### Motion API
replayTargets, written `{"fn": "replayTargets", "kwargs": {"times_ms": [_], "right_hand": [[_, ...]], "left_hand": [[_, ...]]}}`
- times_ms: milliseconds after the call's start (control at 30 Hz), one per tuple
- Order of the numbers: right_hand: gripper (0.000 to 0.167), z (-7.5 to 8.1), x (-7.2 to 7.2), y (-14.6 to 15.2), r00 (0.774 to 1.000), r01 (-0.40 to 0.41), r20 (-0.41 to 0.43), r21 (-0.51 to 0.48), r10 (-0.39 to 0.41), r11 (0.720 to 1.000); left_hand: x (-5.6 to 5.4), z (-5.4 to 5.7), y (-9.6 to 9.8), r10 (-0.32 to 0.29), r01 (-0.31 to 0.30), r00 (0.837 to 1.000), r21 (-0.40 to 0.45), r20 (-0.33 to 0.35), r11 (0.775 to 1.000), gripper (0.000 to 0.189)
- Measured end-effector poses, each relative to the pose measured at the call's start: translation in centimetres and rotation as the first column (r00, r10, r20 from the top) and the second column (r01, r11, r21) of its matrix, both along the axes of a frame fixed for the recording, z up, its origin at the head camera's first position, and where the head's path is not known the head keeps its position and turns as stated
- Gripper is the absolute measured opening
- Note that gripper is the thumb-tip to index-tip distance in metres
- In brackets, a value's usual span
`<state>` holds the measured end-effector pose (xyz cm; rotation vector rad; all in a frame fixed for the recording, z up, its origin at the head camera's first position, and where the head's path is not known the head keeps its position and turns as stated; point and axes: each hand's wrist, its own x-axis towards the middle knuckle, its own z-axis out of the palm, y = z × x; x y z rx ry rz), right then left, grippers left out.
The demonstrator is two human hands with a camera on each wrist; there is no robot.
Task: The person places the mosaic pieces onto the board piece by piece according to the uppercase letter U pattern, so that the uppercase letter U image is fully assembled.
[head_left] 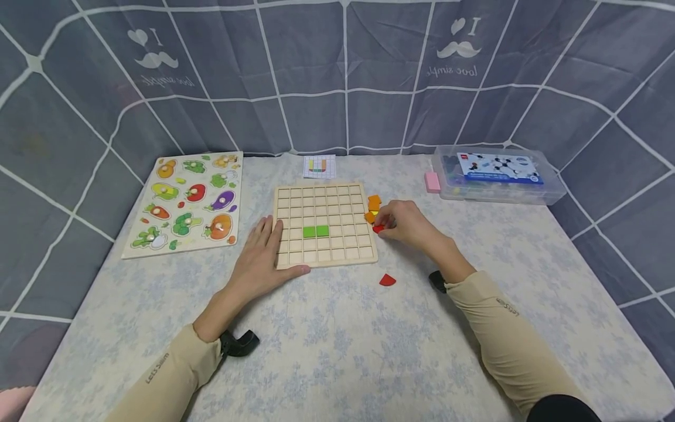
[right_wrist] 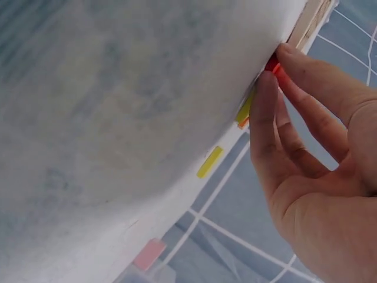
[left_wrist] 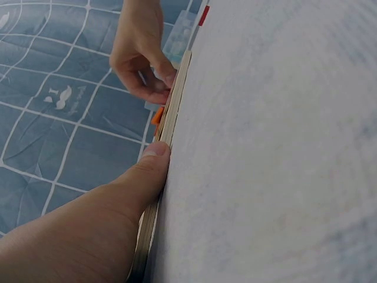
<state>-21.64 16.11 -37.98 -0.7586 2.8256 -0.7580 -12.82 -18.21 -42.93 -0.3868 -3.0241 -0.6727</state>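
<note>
A square wooden grid board (head_left: 334, 256) lies on the table, with two green tiles (head_left: 316, 231) side by side in its cells. My left hand (head_left: 255, 258) rests on the board's left border, fingers straight, its thumb (left_wrist: 154, 156) against the front edge. Just beyond the right border, my right hand (head_left: 408, 225) pinches a small red piece (right_wrist: 273, 63) between thumb and fingertips, low at the table. Orange pieces (head_left: 374, 200) and a yellow piece (head_left: 375, 213) lie beside that hand, partly covered by it. Nearer to me sits a red quarter-circle piece (head_left: 387, 280).
On the left lies a vegetable peg puzzle (head_left: 176, 202). Behind the board is a small pattern card (head_left: 319, 167). At the back right stands a clear plastic box (head_left: 501, 190) with a blue label, a pink block (head_left: 432, 182) beside it. A grey checked curtain (head_left: 311, 64) surrounds the table.
</note>
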Motion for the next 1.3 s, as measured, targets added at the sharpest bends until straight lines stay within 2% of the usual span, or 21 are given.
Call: {"fn": "replayTargets", "kwargs": {"times_ms": [233,433,600,800,1033,1300], "right_hand": [[0.015,0.0,0.1,-0.1,1.000,0.014,-0.008,0.019,-0.014,1.000],[0.014,0.4,0.2,-0.1,0.999,-0.006,-0.034,0.011,0.006,1.000],[0.016,0.8,0.1,-0.6,0.998,-0.015,-0.055,-0.034,0.013,0.999],[0.015,1.0,-0.3,-3.0,0.996,-0.077,-0.061,-0.090,0.072,0.993],[0.011,1.0,-0.7,-6.5,0.986,-0.160,-0.049,-0.031,0.158,0.987],[0.022,1.0,-0.9,-8.6,0.978,-0.208,-0.015,0.021,0.209,0.978]], "left_hand": [[0.0,0.1,0.0,-0.003,0.003,1.000,0.005,0.001,1.000,0.121],[0.0,0.0,-0.1,-0.001,0.001,1.000,0.000,-0.002,1.000,0.121],[0.0,0.0,-0.1,0.001,-0.001,1.000,-0.003,-0.003,1.000,0.121],[0.1,0.1,-0.2,0.006,-0.006,1.000,0.001,-0.003,1.000,0.121],[0.2,0.0,-0.2,0.011,-0.011,1.000,0.000,0.005,1.000,0.122],[0.1,-0.1,-0.1,0.006,-0.006,1.000,-0.003,0.008,1.000,0.123]]}}
